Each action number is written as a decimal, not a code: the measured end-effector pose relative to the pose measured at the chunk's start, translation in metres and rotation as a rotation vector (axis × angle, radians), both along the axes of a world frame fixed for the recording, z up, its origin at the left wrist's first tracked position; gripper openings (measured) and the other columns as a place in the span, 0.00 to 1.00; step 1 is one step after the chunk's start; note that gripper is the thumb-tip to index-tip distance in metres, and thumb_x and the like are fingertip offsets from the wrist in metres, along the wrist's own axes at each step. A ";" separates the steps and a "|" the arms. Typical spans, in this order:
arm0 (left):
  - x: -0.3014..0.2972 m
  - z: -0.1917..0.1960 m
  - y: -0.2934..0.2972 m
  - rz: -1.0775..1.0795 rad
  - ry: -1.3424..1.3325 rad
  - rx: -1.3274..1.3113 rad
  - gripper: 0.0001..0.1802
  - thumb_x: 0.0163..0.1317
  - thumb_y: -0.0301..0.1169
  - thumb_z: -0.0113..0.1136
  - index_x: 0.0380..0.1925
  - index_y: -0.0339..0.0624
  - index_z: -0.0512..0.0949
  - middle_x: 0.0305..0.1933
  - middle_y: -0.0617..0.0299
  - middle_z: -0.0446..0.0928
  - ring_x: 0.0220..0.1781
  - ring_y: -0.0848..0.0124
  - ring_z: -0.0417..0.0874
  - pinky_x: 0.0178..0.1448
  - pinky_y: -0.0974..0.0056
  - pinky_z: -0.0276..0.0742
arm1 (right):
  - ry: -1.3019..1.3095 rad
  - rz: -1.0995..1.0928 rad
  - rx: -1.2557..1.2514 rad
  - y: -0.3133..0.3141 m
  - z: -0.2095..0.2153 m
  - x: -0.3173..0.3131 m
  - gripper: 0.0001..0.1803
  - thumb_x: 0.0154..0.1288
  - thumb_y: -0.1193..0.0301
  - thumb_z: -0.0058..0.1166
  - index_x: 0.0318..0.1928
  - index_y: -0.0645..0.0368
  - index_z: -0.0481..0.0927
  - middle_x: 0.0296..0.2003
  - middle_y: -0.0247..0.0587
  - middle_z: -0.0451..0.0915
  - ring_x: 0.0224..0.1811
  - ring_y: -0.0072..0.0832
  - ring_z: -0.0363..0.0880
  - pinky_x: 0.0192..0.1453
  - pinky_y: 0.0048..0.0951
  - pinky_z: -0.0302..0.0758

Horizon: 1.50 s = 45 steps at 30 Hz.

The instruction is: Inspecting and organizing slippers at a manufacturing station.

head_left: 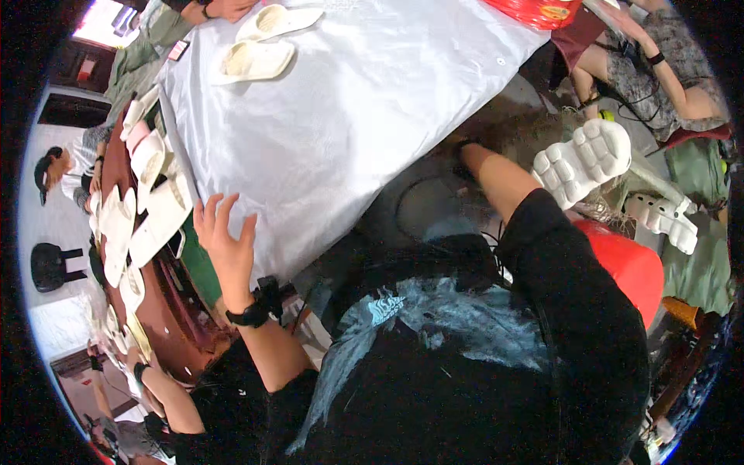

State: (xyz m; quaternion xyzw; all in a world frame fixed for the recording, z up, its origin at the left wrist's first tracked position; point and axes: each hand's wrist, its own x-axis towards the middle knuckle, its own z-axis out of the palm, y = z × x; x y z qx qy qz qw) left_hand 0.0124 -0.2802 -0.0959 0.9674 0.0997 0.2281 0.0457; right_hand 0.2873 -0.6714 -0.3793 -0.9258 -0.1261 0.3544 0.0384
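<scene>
My left hand (225, 242) is raised over the near left corner of the silver-grey table cover (325, 139). Its fingers are spread and curved, with nothing between them. A dark wristband (249, 313) circles that wrist. My right forearm (500, 180) reaches forward beside the table's right edge; beyond its wristband the hand is hidden in shadow. Nearest to the left hand lies a pale flat slipper-shaped piece (161, 221), on the side table to the left. Two whitish slippers (252, 62) (280, 22) rest at the far side of the covered table.
More pale footwear pieces (116, 232) lie along a brown side table (167, 310). At right are a chunky white sole (585, 159) and a rounded red object (624, 263). A red plastic bag (542, 12) sits at the far right. Other people work around the tables.
</scene>
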 end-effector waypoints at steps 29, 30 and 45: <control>-0.002 0.039 -0.015 0.176 0.021 0.066 0.11 0.47 0.22 0.70 0.26 0.41 0.75 0.40 0.58 0.80 0.52 0.55 0.79 0.55 0.51 0.73 | -0.185 -0.066 -0.069 0.057 -0.171 0.047 0.25 0.70 0.51 0.44 0.53 0.56 0.79 0.48 0.48 0.80 0.51 0.43 0.76 0.60 0.45 0.68; -0.003 0.037 -0.015 0.168 0.106 -0.023 0.12 0.48 0.23 0.70 0.31 0.41 0.77 0.40 0.58 0.79 0.50 0.55 0.79 0.53 0.52 0.74 | -0.186 -0.072 -0.072 0.057 -0.172 0.047 0.25 0.70 0.51 0.43 0.54 0.56 0.79 0.48 0.49 0.80 0.51 0.43 0.76 0.61 0.45 0.68; 0.071 -0.017 0.080 -0.029 0.213 0.164 0.05 0.55 0.28 0.58 0.32 0.41 0.76 0.32 0.57 0.75 0.40 0.56 0.77 0.45 0.54 0.75 | -0.407 -0.174 0.319 -0.002 -0.164 0.038 0.28 0.69 0.51 0.43 0.60 0.54 0.76 0.54 0.50 0.79 0.59 0.47 0.74 0.69 0.48 0.64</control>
